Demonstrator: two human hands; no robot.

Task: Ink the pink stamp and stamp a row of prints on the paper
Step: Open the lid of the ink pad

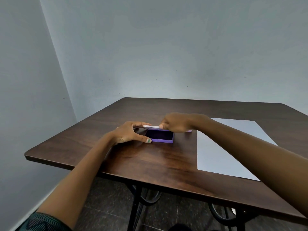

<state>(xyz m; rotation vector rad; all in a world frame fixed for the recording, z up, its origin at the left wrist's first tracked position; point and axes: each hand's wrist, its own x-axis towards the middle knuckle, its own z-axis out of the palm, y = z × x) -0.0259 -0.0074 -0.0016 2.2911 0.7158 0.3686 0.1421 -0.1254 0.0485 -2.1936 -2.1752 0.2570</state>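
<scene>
A purple ink pad lies open in the middle of the dark wooden table, its dark pad facing up. Its pale lid stands raised along the far edge. My left hand grips the pad's left side, thumb at the front left corner and fingers on the lid's left end. My right hand pinches the lid's right end. A small pink object, probably the stamp, peeks out under my right hand and is mostly hidden. A white sheet of paper lies flat to the right, partly under my right forearm.
The table's near edge runs diagonally from the left to the lower right, with black metal legs and a dark tiled floor below. Grey walls stand close behind and to the left of the table.
</scene>
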